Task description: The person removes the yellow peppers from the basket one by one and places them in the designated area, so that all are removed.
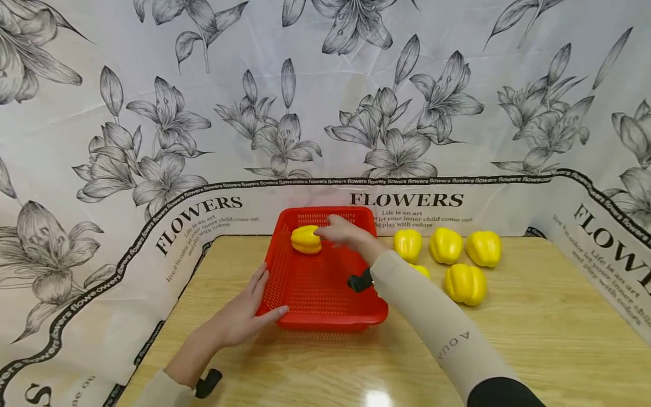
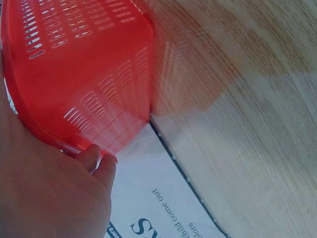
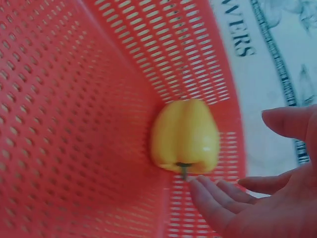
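Note:
A red plastic basket with slotted walls stands on the table. My left hand holds its near left corner, the thumb at the front rim and the fingers along the left side; the left wrist view shows fingertips at the rim. Inside, in the far left corner, lies a yellow bell pepper, on its side. My right hand is over the basket beside that pepper. In the right wrist view its thumb and fingers are spread apart, with fingertips close to the stem of the pepper.
Several more yellow bell peppers lie on the wooden table right of the basket, one partly hidden behind the right sleeve. A white flower-printed cloth hangs behind the table and along its sides.

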A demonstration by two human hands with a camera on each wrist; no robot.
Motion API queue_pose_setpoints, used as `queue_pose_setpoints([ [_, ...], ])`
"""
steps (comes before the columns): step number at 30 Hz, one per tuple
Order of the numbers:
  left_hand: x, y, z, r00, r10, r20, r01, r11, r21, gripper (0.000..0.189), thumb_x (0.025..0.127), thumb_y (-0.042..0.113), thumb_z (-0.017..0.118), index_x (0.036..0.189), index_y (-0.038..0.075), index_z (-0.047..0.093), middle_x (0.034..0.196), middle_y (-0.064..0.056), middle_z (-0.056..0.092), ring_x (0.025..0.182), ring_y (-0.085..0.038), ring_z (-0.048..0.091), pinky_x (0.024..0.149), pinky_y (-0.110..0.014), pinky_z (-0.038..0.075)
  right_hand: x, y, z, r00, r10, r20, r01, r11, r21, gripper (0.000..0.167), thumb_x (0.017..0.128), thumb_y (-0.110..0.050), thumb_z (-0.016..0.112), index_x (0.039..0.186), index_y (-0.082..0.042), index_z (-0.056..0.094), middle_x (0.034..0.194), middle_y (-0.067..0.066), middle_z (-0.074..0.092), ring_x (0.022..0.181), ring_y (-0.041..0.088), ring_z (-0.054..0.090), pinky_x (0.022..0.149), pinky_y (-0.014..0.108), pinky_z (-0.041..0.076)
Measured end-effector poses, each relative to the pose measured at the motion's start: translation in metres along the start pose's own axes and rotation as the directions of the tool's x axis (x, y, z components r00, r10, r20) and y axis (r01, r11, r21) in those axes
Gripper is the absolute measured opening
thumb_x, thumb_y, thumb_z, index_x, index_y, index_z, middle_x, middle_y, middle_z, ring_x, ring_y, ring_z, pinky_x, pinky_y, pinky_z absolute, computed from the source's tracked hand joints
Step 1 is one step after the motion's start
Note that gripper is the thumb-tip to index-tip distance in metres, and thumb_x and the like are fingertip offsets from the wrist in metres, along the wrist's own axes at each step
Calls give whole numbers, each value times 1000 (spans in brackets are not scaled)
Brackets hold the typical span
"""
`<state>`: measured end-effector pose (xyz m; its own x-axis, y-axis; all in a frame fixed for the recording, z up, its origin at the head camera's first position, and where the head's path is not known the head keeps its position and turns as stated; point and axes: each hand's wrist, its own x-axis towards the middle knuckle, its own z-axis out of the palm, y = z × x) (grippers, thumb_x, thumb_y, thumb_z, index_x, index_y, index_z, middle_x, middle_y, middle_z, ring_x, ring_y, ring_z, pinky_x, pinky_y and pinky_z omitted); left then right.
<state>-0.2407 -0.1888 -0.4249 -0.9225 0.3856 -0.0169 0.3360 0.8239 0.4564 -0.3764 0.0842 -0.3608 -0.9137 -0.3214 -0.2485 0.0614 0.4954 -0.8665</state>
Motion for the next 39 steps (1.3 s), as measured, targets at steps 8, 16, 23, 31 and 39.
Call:
queue_pose_setpoints([
  [8, 0, 2, -1, 1000, -11, -1, 11, 1000, -8, 108, 93, 74, 52, 165, 7, 7, 173, -3, -3, 152, -36, 28, 117, -55, 35, 33, 22, 27, 990, 113, -82, -116, 993, -37, 73, 101, -31, 62, 155, 6, 28, 155, 21, 37, 133, 35, 46, 111, 50, 44],
  [16, -6, 1, 3, 1000, -22, 8, 22, 1000, -9, 110, 92, 77, 50, 165, 8, 7, 173, -2, -2, 152, -35, 27, 117, -54, 35, 46, 34, 48, 984, 146, -106, -144, 989, 21, 65, 97, -39, 67, 143, 1, 44, 124, 14, 53, 106, 29, 51, 99, 47, 46],
  [23, -2, 3, 1, 1000, -9, 3, 9, 1000, -9, 106, 95, 71, 52, 165, 6, 7, 173, -3, -2, 153, -35, 26, 119, -53, 32, 48, 30, 50, 966, 53, -252, -19, 990, 138, 63, 99, -29, 67, 147, 2, 41, 131, 18, 54, 105, 29, 54, 87, 39, 52],
  [31, -1, 2, -1, 1000, -3, 4, 3, 1000, -10, 108, 93, 75, 50, 165, 7, 8, 173, -4, 0, 152, -36, 27, 118, -54, 34, 54, 25, 54, 937, -106, -332, 147, 984, 98, 55, 96, -21, 72, 143, -6, 46, 142, 17, 52, 117, 32, 56, 93, 42, 56],
  [39, 0, 2, 0, 1000, -6, 2, 6, 1000, -6, 108, 93, 75, 50, 164, 5, 9, 173, -4, 0, 152, -35, 29, 117, -54, 35, 58, 23, 60, 907, -183, -380, 185, 982, -32, 53, 94, -21, 77, 136, -5, 50, 136, 18, 54, 118, 32, 55, 103, 44, 51],
])
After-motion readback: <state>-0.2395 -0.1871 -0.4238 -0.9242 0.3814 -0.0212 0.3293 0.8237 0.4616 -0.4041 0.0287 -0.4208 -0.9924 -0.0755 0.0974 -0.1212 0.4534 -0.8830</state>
